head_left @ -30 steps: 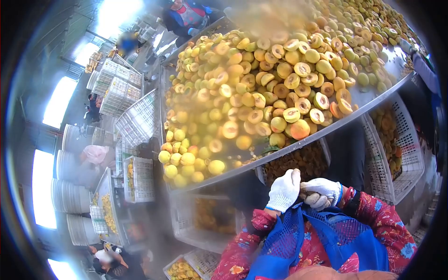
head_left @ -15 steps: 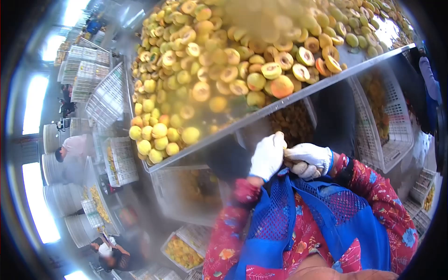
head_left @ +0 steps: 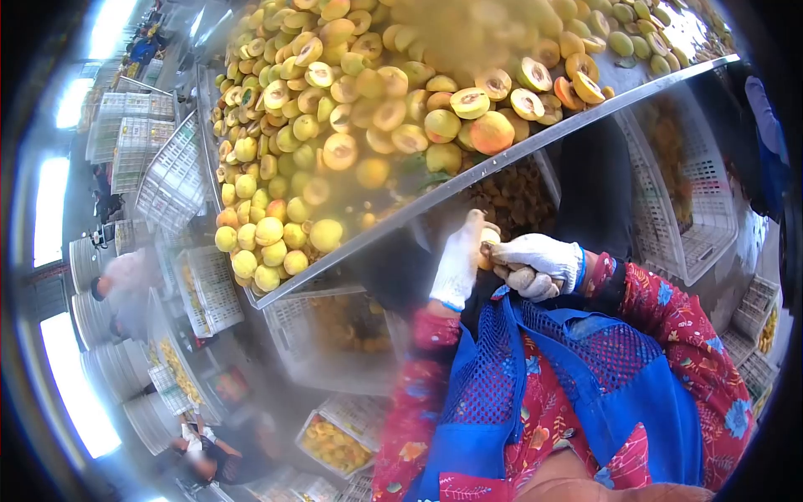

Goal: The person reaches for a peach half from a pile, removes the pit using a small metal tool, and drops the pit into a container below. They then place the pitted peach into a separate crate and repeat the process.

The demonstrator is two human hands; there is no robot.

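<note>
Both hands wear white gloves and meet in front of the blue apron point(head_left: 585, 368), just below the metal table's edge. My left hand point(head_left: 459, 259) is closed around a small yellowish fruit point(head_left: 488, 238), its fingers pointing up. My right hand point(head_left: 539, 264) has its fingers curled against the same fruit from the other side; what else it may hold is hidden. On the table point(head_left: 502, 156) lies a heap of yellow-green fruit, many pieces cut in half with brown centres, with whole ones point(head_left: 269, 231) at the near left corner.
Under the table edge stand white crates, one at the left point(head_left: 335, 343) and one at the right point(head_left: 690, 184), with fruit pieces in them. A crate of yellow fruit point(head_left: 336, 443) is on the floor. At the far left are stacked crates point(head_left: 171, 171), round tubs and other people.
The view has shifted slightly. My left hand has moved left and lower, turned more upright, and the fruit between the hands now shows more clearly.
</note>
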